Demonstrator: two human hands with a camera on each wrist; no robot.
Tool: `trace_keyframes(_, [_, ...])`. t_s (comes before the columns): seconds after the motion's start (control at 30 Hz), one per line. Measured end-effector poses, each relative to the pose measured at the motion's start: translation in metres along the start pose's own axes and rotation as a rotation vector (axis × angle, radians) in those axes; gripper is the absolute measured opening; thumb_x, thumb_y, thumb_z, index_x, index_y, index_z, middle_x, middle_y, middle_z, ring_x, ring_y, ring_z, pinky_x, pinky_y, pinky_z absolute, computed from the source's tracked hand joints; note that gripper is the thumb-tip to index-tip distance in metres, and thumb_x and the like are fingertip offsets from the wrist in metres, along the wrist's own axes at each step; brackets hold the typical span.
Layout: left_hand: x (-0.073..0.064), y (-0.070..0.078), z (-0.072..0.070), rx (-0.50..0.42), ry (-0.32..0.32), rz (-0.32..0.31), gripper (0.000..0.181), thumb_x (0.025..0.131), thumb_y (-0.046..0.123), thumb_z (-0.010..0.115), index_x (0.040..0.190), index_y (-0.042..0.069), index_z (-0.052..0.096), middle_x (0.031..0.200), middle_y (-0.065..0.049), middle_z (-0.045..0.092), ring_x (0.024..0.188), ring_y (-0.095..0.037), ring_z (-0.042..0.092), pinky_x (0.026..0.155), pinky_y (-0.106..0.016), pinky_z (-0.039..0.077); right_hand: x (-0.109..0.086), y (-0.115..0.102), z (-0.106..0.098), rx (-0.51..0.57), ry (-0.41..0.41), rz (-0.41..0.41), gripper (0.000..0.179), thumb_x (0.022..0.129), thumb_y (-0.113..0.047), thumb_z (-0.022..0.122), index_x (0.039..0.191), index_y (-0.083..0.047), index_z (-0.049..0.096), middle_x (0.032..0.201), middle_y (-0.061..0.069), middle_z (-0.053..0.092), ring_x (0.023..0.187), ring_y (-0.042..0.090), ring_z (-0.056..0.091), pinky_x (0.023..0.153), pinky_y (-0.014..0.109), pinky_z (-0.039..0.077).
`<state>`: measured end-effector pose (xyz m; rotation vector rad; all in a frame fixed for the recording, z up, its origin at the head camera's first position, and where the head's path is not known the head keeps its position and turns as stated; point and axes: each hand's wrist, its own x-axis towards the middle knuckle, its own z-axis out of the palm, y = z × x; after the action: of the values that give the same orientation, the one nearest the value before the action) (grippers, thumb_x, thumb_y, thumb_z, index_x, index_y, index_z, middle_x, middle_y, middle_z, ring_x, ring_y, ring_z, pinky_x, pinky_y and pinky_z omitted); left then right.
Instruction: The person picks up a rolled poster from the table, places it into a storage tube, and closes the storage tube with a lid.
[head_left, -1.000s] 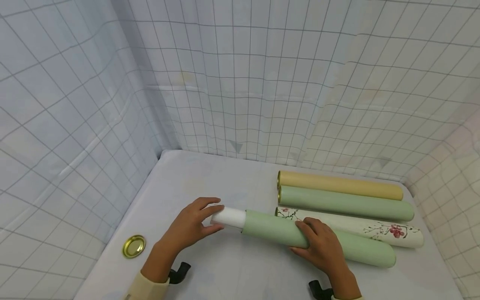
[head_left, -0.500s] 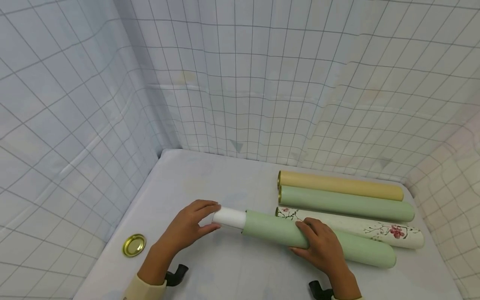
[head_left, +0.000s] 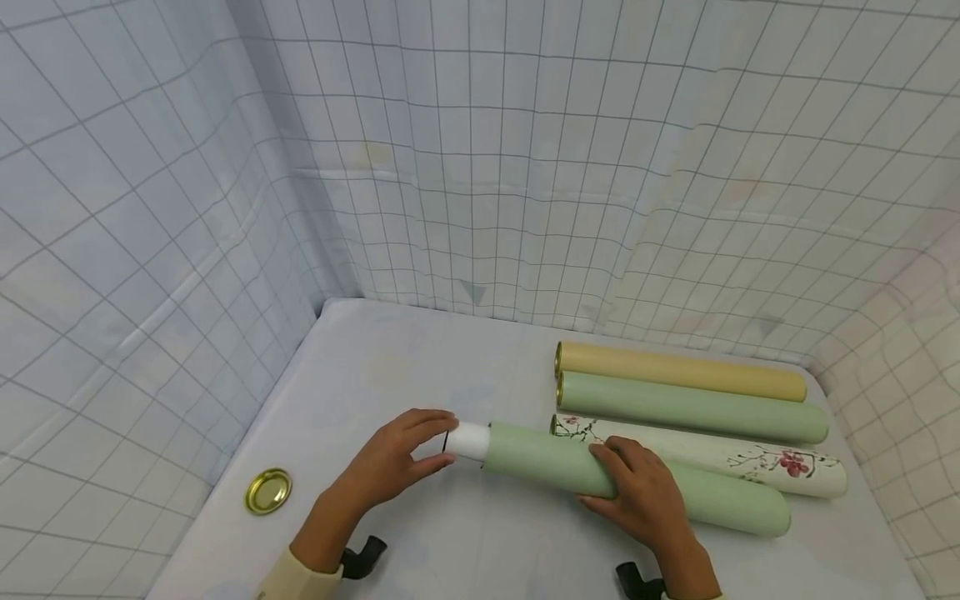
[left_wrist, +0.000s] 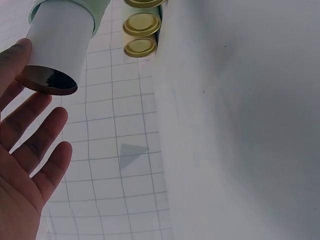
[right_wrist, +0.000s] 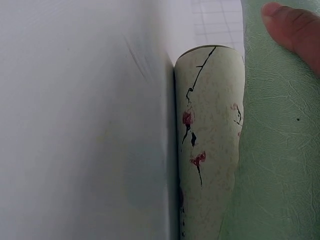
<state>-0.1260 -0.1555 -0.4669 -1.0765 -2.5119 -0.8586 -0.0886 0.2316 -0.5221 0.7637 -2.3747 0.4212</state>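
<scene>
A white roll (head_left: 468, 441) sticks out of the left end of a light green tube (head_left: 540, 452). My left hand (head_left: 390, 458) holds the roll's outer end, thumb on the near side and fingers over the top. In the left wrist view the roll's end face (left_wrist: 47, 80) is dark with a brownish rim, and the lower fingers (left_wrist: 42, 132) spread apart from it. Farther along, my right hand (head_left: 641, 487) grips the middle of the green tube from above. Only one fingertip of it shows in the right wrist view.
Behind the tube lie a white tube with painted blossoms (head_left: 750, 456), another green tube (head_left: 690, 407) and a yellow tube (head_left: 682, 370), side by side. A gold lid (head_left: 267, 491) rests on the white table at left. Grid-patterned cloth (head_left: 480, 167) walls the table.
My left hand has shifted right, and less of the white roll now shows outside the green tube. The roll's dark end edge has come into view. My right hand stays almost still.
</scene>
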Motion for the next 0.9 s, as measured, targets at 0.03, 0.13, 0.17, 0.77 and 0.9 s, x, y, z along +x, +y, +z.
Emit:
trace_keyframes(0.03, [0.0,0.0,0.002,-0.015,-0.008,-0.004,0.053,0.077,0.019,0.087,0.125,0.011,0.067,0.126,-0.001,0.063,0.114,-0.02,0.062,0.089,-0.036,0.055,0.0,0.0,0.0,0.0,-0.003,-0.001,0.085,0.046,-0.043,0.098,0.119,-0.011,0.067,0.109,0.012,0.063,0.091,0.029,0.064,0.071,0.047,0.055])
trace_keyframes(0.13, [0.001,0.001,0.007,-0.05,-0.029,-0.02,0.053,0.079,0.02,0.086,0.127,0.011,0.065,0.127,0.001,0.064,0.115,-0.018,0.061,0.092,-0.036,0.054,0.0,-0.001,0.001,0.001,-0.007,-0.005,0.085,0.046,-0.043,0.098,0.119,-0.01,0.067,0.109,0.012,0.063,0.091,0.029,0.064,0.071,0.046,0.055])
trace_keyframes(0.17, [0.001,0.002,0.008,-0.06,-0.035,-0.024,0.054,0.079,0.021,0.085,0.128,0.012,0.065,0.127,0.001,0.064,0.116,-0.018,0.06,0.093,-0.037,0.053,0.0,-0.001,0.001,0.001,-0.008,-0.006,0.085,0.046,-0.043,0.097,0.118,-0.01,0.067,0.109,0.012,0.063,0.091,0.028,0.064,0.071,0.046,0.055])
trace_keyframes(0.77, [0.014,0.013,0.019,-0.129,-0.146,-0.02,0.049,0.087,0.02,0.079,0.132,0.013,0.06,0.132,0.0,0.06,0.123,-0.017,0.055,0.099,-0.037,0.049,0.001,-0.004,0.002,0.004,-0.015,0.012,0.085,0.046,-0.042,0.098,0.119,-0.011,0.067,0.111,0.012,0.063,0.094,0.03,0.064,0.074,0.048,0.055])
trace_keyframes(0.9, [0.014,0.015,0.021,-0.133,-0.165,-0.049,0.047,0.088,0.021,0.078,0.131,0.012,0.06,0.128,0.001,0.061,0.12,-0.016,0.057,0.099,-0.037,0.05,0.0,-0.005,0.002,-0.001,-0.015,0.015,0.087,0.044,-0.042,0.099,0.119,-0.012,0.067,0.111,0.012,0.064,0.094,0.03,0.064,0.073,0.048,0.055])
